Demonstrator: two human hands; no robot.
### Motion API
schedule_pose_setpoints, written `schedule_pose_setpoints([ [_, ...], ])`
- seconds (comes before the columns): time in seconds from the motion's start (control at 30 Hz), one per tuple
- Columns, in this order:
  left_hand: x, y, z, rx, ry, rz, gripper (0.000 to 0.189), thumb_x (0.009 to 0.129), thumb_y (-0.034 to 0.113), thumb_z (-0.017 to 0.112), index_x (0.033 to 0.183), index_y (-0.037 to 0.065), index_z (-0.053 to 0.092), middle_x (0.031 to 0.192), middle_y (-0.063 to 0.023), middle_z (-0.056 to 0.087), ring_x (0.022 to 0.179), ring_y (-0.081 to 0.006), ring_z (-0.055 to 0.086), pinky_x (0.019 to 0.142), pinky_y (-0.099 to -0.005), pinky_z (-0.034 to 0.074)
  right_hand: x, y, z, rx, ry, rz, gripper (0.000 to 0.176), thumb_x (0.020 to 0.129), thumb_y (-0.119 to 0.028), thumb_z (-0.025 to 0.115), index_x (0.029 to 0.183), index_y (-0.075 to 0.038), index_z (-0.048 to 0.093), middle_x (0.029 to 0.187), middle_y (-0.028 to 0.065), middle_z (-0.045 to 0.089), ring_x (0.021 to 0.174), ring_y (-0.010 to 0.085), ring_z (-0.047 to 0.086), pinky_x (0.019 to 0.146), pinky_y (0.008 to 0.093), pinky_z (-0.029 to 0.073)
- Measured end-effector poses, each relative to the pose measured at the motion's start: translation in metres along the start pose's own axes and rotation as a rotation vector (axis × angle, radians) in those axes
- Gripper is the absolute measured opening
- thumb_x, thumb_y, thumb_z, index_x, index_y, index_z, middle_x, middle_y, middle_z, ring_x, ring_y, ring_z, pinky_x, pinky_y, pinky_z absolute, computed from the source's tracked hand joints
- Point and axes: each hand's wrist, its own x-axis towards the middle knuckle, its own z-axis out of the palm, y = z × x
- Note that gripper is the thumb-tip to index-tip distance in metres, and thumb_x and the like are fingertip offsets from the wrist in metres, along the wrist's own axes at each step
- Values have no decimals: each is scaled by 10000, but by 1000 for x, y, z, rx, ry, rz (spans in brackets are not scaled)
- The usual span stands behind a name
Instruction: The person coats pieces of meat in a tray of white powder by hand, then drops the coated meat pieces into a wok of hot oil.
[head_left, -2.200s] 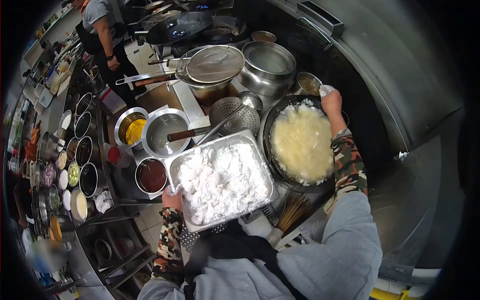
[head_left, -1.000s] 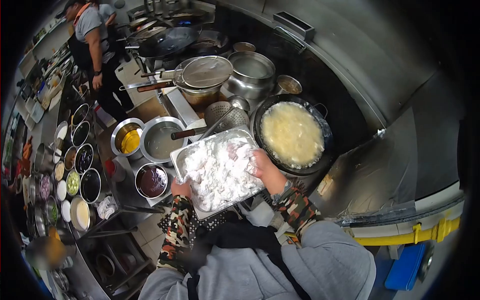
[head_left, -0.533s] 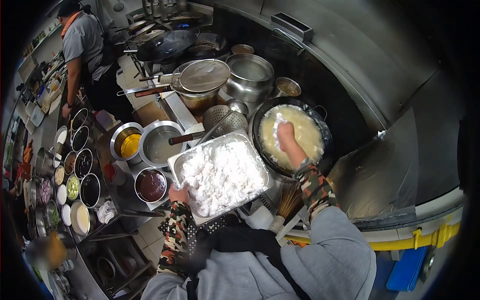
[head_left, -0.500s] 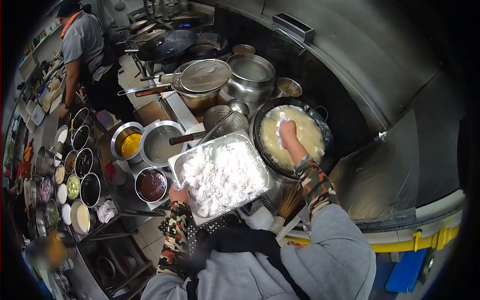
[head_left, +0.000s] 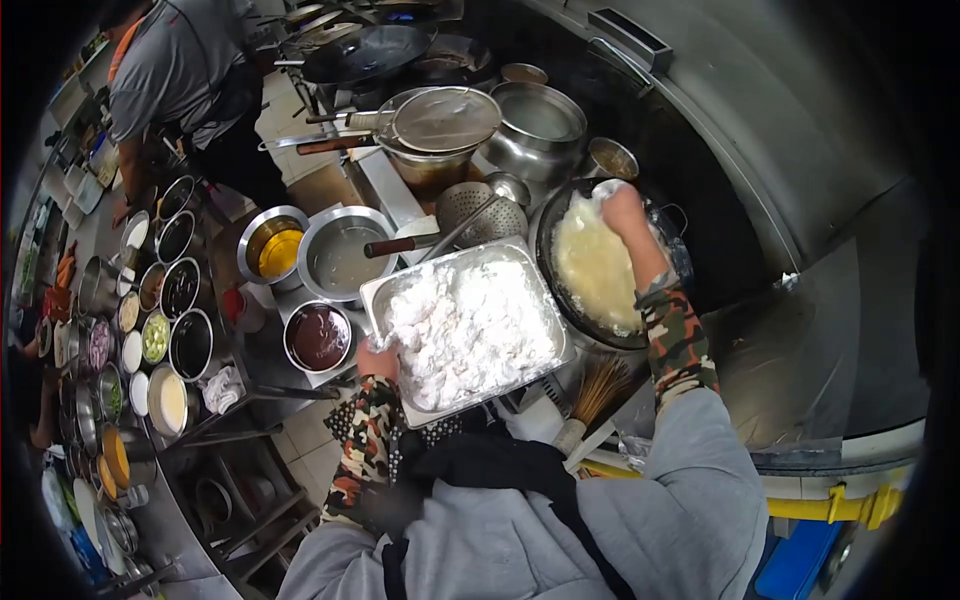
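My left hand (head_left: 378, 361) is closed on the left edge of a rectangular metal tray (head_left: 382, 320). White, flour-coated pieces (head_left: 475, 325) fill the tray in a heap. To its right stands a dark wok (head_left: 552, 262) of pale, bubbling oil (head_left: 600, 265). My right hand (head_left: 625, 212) is over the wok's far side, fingers closed on a flour-coated piece (head_left: 606, 188) that shows white at the fingertips. What kind of food is under the flour I cannot make out.
Left of the tray are a pot of dark red sauce (head_left: 318, 338), a pot of cloudy liquid (head_left: 348, 258) and a pot of yellow oil (head_left: 276, 250). A perforated ladle (head_left: 480, 210) lies beyond it, strainers (head_left: 446, 118) behind. A bamboo brush (head_left: 597, 390) is near the wok. A co-worker (head_left: 190, 80) stands far left.
My right hand has moved from the wok's middle to its far rim, with white still at its fingers. My left hand stays on the tray. The view has shifted; the co-worker leans lower.
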Motion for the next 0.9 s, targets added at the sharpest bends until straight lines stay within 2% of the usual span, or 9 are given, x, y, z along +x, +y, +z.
schedule_pose_setpoints([
  [0.13, -7, 21, 0, -45, -13, -17, 231, 663, 75, 611, 860, -34, 560, 754, -114, 606, 690, -196, 578, 651, -281, 436, -69, -68, 51, 45, -442, -313, 178, 704, -153, 525, 776, -9, 602, 803, 181, 589, 769, 303, 570, 678, 341, 452],
  [0.2, -6, 21, -1, 17, -38, 30, 224, 674, 70, 605, 865, -34, 554, 764, -108, 606, 697, -193, 577, 653, -278, 433, -105, -90, 75, -392, -685, -312, 174, 689, -115, 505, 783, -3, 599, 823, 174, 591, 794, 300, 570, 690, 347, 458],
  [0.37, -8, 20, 2, -141, -44, -18, 227, 667, 77, 614, 860, -24, 552, 776, -123, 601, 707, -192, 574, 656, -283, 432, -136, -123, 86, -409, -715, 164, 228, 657, -151, 535, 806, 16, 581, 850, 220, 571, 833, 325, 556, 725, 369, 451],
  [0.47, 5, -11, 9, -13, 7, 59, 238, 672, 83, 616, 873, -23, 546, 776, -119, 601, 706, -199, 573, 663, -281, 430, -155, -90, 122, -215, -548, 32, 265, 632, -171, 573, 819, 17, 580, 869, 220, 569, 841, 343, 546, 743, 362, 445],
  [0.6, -8, 15, 4, -65, 7, 10, 235, 675, 86, 619, 873, -19, 547, 781, -113, 602, 711, -195, 574, 663, -281, 431, -156, -101, 76, 102, -419, -80, 288, 610, -141, 585, 806, 69, 567, 806, 221, 574, 799, 334, 557, 729, 354, 442],
  [0.63, -9, 18, 3, -103, -13, -13, 234, 677, 83, 617, 875, -19, 547, 782, -112, 603, 712, -189, 575, 662, -280, 431, -157, -93, 76, 247, -362, 44, 251, 611, -133, 576, 776, 56, 578, 770, 217, 575, 770, 327, 562, 708, 348, 446],
  [0.73, -5, 11, 4, -96, -25, -41, 237, 680, 81, 615, 882, -20, 544, 786, -110, 604, 715, -183, 573, 665, -277, 428, -164, -91, 77, -259, -512, 94, 220, 626, -97, 554, 806, 22, 591, 825, 221, 564, 801, 335, 541, 744, 343, 427],
  [0.77, -4, 8, 5, -126, -35, -22, 228, 680, 77, 610, 878, -17, 548, 792, -107, 605, 721, -181, 573, 667, -277, 428, -166, -83, 81, -329, -543, -127, 208, 630, -83, 537, 799, 28, 587, 804, 236, 554, 769, 343, 536, 736, 342, 429],
  [0.9, -6, 11, 2, -70, -29, 7, 244, 676, 71, 599, 897, -19, 547, 797, -108, 608, 728, -184, 574, 669, -278, 428, -172, -74, 79, -189, -484, -196, 195, 639, -67, 520, 793, 36, 583, 802, 218, 569, 768, 315, 555, 732, 326, 433],
])
